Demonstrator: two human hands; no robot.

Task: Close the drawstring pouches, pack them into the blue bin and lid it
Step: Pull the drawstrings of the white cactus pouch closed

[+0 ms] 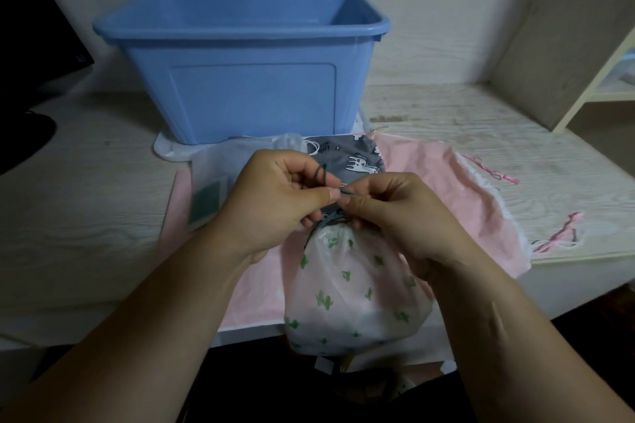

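Observation:
A white pouch with green cactus print (354, 295) hangs over the table's near edge, its mouth gathered shut. My left hand (275, 203) and my right hand (395, 213) both pinch its dark green drawstring (338, 191) just above the gathered neck, with a loop of cord over my left fingers. Behind my hands lies a grey pouch with white animal print (357, 158). A flat pink pouch (457, 196) spreads to the right, its pink cords trailing. A white pouch with a green patch (209, 189) lies to the left. The blue bin (240, 79) stands open at the back, without a lid.
The white wood-grain table (481, 120) meets a wall behind the bin. A dark monitor (31, 38) and its stand fill the far left. A beige panel and a white shelf (611, 79) rise at the right. A white sheet lies under the bin.

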